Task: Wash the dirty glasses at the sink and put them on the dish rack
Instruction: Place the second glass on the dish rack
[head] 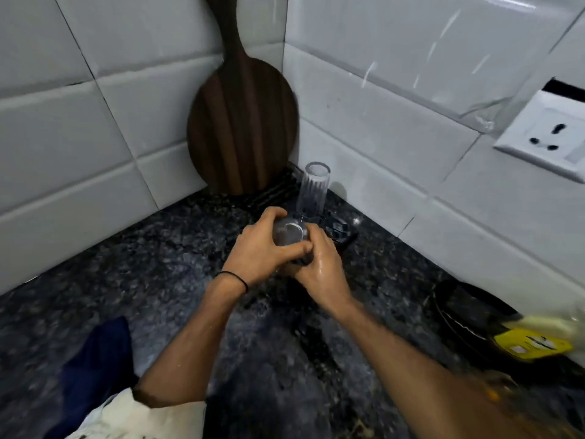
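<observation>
**A:** What lies nearest you?

**B:** At your lower left, one dark blue cloth [98, 359] lies on the speckled countertop [164, 267], with one pale sleeve edge just beside it. At your right, one black dish [468, 308] sits on the counter. Beside it is one yellow label [531, 343] on something too blurred to name.

**A:** And your hands?

**B:** Two, both bare, meeting over the middle of the counter. Your left hand [262, 251] has one thin black band at the wrist. Its fingers curl round the held glass [289, 232] from the left, and the thumb lies across the side facing you. Your right hand [321, 269], shiny wet, wraps the lower part of the same glass from the right, with its fingers curled under. Neither hand's fingers are spread.

**A:** Where is that glass?

**B:** It is tilted, with one round end turned up toward you, over the near edge of the dish rack [343, 234]. You cannot tell whether it touches the rack, because your hands cover its lower part.

**A:** How many glasses in all?

**B:** Two. The second glass [311, 191], clear and ribbed, stands upright on the rack just behind your hands. Which end is up is not plain.

**A:** And beyond it?

**B:** There is one rack, dark and ribbed, pushed into the corner. One round wooden board [242, 122] with a long handle has its foot at the rack's far end and leans into the corner of the two white tiled walls. On the right wall there is one white socket [550, 134], well apart from the rest.
</observation>
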The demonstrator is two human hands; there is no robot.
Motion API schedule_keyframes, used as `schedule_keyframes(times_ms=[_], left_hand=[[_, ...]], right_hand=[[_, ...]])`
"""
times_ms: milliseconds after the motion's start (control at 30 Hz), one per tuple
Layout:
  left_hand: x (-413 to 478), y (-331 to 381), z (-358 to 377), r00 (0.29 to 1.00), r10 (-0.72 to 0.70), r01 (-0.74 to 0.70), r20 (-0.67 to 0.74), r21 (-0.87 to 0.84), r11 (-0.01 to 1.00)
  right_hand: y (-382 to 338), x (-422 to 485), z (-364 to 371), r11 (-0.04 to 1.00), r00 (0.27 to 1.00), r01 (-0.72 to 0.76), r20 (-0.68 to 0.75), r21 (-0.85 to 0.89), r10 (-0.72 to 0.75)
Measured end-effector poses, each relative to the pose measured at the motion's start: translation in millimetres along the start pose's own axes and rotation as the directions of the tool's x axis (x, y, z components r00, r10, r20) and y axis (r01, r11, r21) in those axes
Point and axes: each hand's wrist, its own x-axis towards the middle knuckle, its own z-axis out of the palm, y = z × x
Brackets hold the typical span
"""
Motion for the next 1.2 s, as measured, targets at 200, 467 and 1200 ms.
schedule_keyframes(times_ms=[200, 467, 1200], left_hand=[[22.8, -80.3, 2.0, 0.996, -0.043, 0.038, -0.079, -0.063, 0.997], [22.2, -126.2, 25.8, 0.99, -0.093, 0.011, 0.11, 0.587, 0.81], [27.1, -124.4, 28.7, 0.977, -0.167, 0.059, 0.134, 0.579, 0.813]], right_hand=[[19.9, 45.8, 21.0, 0.996, 0.982, -0.064, -0.172, 0.065, 0.075], [28.9, 75.1, 43.1, 0.992, 0.944, -0.127, -0.309, -0.02, 0.114], [32.8, 98.4, 54.1, 0.992, 0.947, -0.127, -0.297, 0.0, 0.121]])
